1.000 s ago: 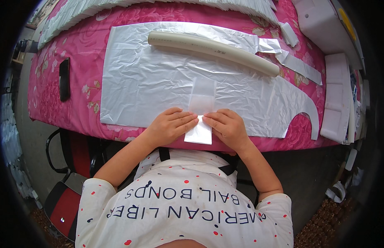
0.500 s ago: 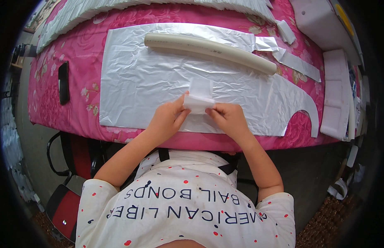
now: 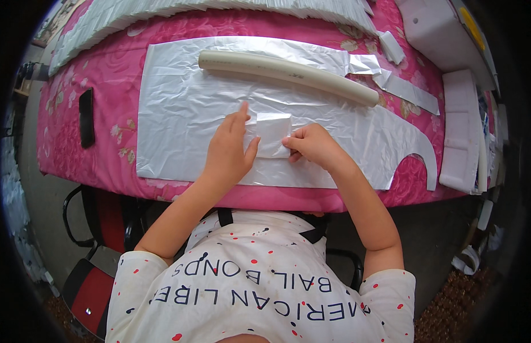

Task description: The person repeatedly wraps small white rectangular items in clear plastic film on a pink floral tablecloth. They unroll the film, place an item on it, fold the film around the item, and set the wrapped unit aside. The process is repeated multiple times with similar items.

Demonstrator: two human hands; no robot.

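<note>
A small folded white square point(image 3: 273, 134) of thin film lies on a large crinkled white plastic sheet point(image 3: 180, 126). At its right edge, my right hand point(image 3: 312, 146) pinches it between thumb and fingertips. My left hand point(image 3: 228, 143) is just left of the square, fingers stretched forward and thumb spread, holding nothing. Its palm side faces down over the large sheet. Beyond both hands, a long cream plastic pipe point(image 3: 288, 74) rests slantwise across the sheet. The sheet's right end has a curved cut-out.
A pink flowered cloth point(image 3: 114, 157) covers the table. At the left lies a black phone-like slab point(image 3: 86, 117). Packed white folded pieces point(image 3: 162, 10) line the far edge. A white strip point(image 3: 411, 94) extends rightward, near white foam boxes point(image 3: 460, 131). Red-and-black chairs point(image 3: 91, 288) stand at lower left.
The white piece went from being held and folded by both hands to lying as a flat square. My left hand has let go and stretched its fingers; my right still pinches the edge.
</note>
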